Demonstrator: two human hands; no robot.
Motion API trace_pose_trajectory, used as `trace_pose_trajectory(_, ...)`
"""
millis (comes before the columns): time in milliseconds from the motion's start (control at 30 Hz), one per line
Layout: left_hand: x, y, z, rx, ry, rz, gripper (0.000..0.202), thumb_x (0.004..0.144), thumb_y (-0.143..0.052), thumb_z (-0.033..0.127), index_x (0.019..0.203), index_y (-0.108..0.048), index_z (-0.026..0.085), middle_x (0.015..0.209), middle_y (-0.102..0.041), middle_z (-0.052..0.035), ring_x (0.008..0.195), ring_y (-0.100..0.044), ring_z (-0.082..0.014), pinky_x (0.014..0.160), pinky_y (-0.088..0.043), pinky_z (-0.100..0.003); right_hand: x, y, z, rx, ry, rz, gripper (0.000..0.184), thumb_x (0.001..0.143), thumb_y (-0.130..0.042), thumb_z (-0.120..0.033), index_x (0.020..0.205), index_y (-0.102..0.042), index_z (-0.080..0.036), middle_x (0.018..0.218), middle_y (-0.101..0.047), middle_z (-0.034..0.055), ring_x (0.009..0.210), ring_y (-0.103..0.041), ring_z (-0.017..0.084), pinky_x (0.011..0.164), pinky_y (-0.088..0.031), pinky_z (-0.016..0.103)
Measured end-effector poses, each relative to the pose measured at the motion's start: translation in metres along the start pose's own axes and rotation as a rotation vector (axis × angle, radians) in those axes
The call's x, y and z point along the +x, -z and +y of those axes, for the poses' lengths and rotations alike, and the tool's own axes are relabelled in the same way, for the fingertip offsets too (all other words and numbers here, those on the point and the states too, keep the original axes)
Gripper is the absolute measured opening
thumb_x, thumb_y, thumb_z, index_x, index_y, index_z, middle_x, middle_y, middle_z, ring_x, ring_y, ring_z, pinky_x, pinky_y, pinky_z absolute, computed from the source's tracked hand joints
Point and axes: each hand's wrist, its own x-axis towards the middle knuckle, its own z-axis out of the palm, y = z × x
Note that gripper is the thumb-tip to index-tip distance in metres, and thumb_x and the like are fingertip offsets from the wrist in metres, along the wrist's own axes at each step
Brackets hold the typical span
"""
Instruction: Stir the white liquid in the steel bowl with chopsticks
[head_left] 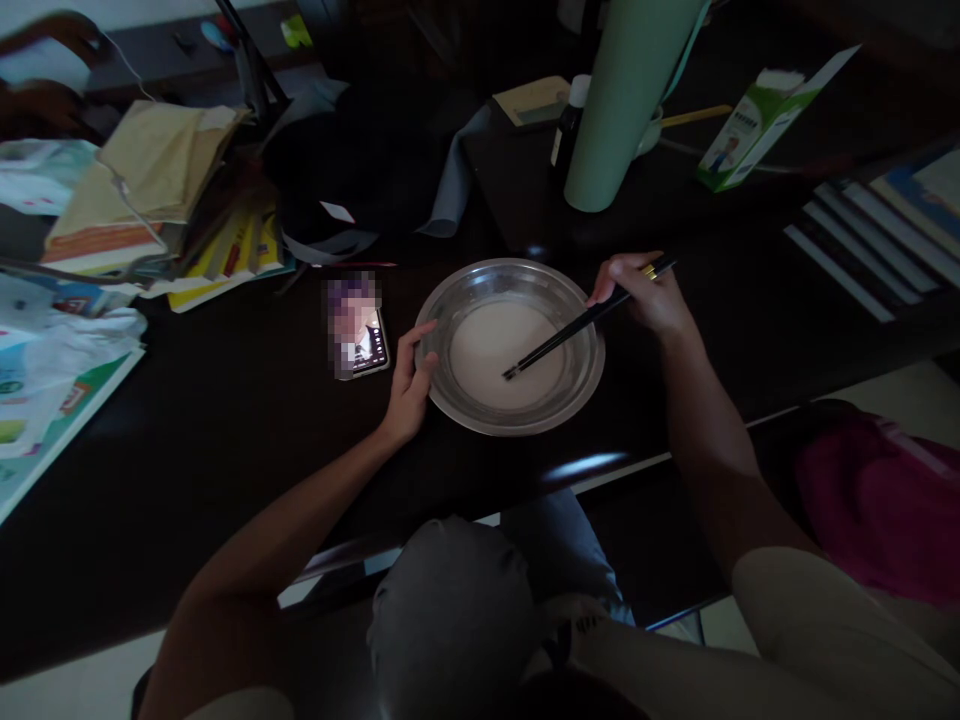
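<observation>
A round metal bowl [525, 427] stands on the dark table with a whitish liquid [484, 345] in it. My left hand [409, 392] grips the bowl's left rim, its thumb on the inner side. From the right, my right hand [651, 298] is closed around a pair of black chopsticks [570, 328] with gold bands near the upper end. The chopsticks slant down to the left over the bowl, their tips held together at the liquid. Whether the tips dip below its surface is hard to tell.
A lit phone [369, 345] lies left of the bowl. Behind stand a tall green cylinder [626, 110], a dark bottle [568, 135] and a green-white box [739, 135]. Books [862, 245] are stacked at right; papers and books [135, 190] pile up at left. Another person's hand [64, 40] shows top left.
</observation>
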Motion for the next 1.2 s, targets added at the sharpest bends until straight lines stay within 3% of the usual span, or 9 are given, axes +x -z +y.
trace_pose_trajectory(100,0.0,0.0001,0.0005,-0.002,0.001,-0.008,0.045,0.096,-0.053,0.055,0.134,-0.054,0.031,0.137,-0.055,-0.0059,0.128,-0.053,-0.0252,0.115,-0.04,-0.047,0.0002,-0.0022,0.0,-0.046,0.004,-0.07,0.042,0.082,-0.067,-0.063,0.065,-0.073,-0.025,0.064,-0.07,0.0022,0.065,-0.069,0.018,0.067,-0.054,0.036)
trace_pose_trajectory(300,0.0005,-0.0003,0.0009,-0.025,-0.013,-0.015,0.043,0.096,-0.054,0.053,0.134,-0.054,0.032,0.139,-0.054,-0.0056,0.13,-0.051,-0.0256,0.117,-0.037,-0.048,0.0017,0.003,0.0034,-0.011,0.014,0.082,0.044,0.084,-0.066,-0.06,0.059,-0.07,-0.025,0.058,-0.066,0.0011,0.059,-0.065,0.017,0.062,-0.051,0.035)
trace_pose_trajectory(500,0.0005,0.0,0.0021,-0.008,-0.007,0.002,0.044,0.096,-0.054,0.056,0.132,-0.056,0.03,0.137,-0.055,-0.0057,0.128,-0.052,-0.0249,0.116,-0.038,-0.046,0.0003,-0.0027,-0.0011,-0.025,-0.023,-0.069,0.043,0.081,-0.068,-0.063,0.063,-0.072,-0.024,0.063,-0.07,0.002,0.066,-0.07,0.019,0.067,-0.054,0.036)
trace_pose_trajectory(733,0.0012,-0.0001,0.002,0.001,-0.015,0.003,0.045,0.095,-0.055,0.056,0.132,-0.056,0.031,0.136,-0.056,-0.0056,0.128,-0.052,-0.0248,0.116,-0.038,-0.046,0.0016,0.0018,0.0024,-0.023,0.012,0.095,0.045,0.084,-0.065,-0.062,0.057,-0.068,-0.025,0.058,-0.066,0.0023,0.058,-0.064,0.019,0.065,-0.054,0.039)
trace_pose_trajectory(933,0.0009,-0.0006,0.002,-0.003,-0.002,0.005,0.046,0.095,-0.055,0.056,0.133,-0.056,0.031,0.136,-0.056,-0.0059,0.128,-0.053,-0.0252,0.115,-0.039,-0.047,0.0012,-0.0015,0.0005,-0.08,-0.021,-0.028,0.044,0.079,-0.067,-0.067,0.064,-0.072,-0.027,0.061,-0.069,0.0019,0.068,-0.07,0.021,0.071,-0.058,0.039)
trace_pose_trajectory(1100,0.0004,-0.0003,0.0026,0.022,-0.023,0.003,0.046,0.095,-0.053,0.058,0.133,-0.055,0.03,0.137,-0.056,-0.0061,0.13,-0.052,-0.0261,0.116,-0.039,-0.047,0.0017,0.0017,0.0025,-0.035,0.011,0.084,0.045,0.081,-0.066,-0.065,0.059,-0.069,-0.026,0.059,-0.067,0.0026,0.062,-0.068,0.021,0.067,-0.057,0.041)
trace_pose_trajectory(1200,0.0005,-0.0003,0.002,0.019,-0.029,0.0,0.045,0.096,-0.053,0.056,0.133,-0.055,0.031,0.138,-0.055,-0.006,0.132,-0.051,-0.0261,0.117,-0.037,-0.048,0.0006,0.0011,0.0025,-0.01,-0.006,0.042,0.045,0.083,-0.065,-0.064,0.058,-0.07,-0.026,0.058,-0.066,0.0028,0.058,-0.066,0.02,0.065,-0.056,0.041)
